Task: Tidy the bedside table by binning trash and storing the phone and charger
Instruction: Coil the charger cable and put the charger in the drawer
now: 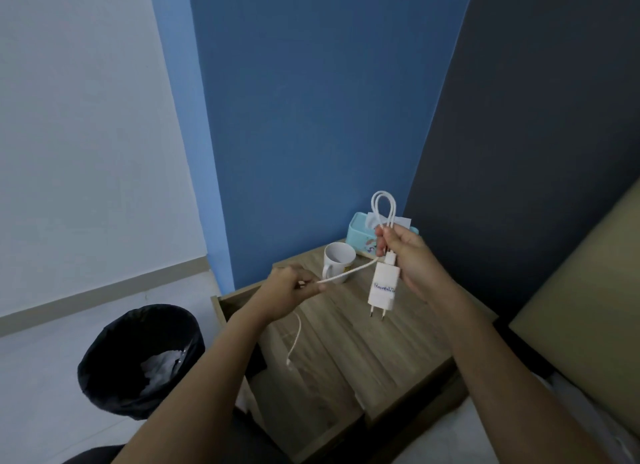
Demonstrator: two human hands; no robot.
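Note:
A white charger plug (pixel 382 287) with two metal pins hangs below my right hand (pixel 412 262), which grips the white cable (pixel 349 271) where it folds into loops that stick up above my fingers. My left hand (pixel 287 292) pinches the same cable further along, pulled taut between the hands. The cable's loose end dangles under my left wrist over the wooden bedside table (pixel 346 346). No phone is visible.
A white mug (pixel 337 261) and a teal tissue box (pixel 363 228) stand at the table's back. A black-lined bin (pixel 138 356) with crumpled white trash sits on the floor to the left. An open drawer edge shows at the table's left side. A bed lies to the right.

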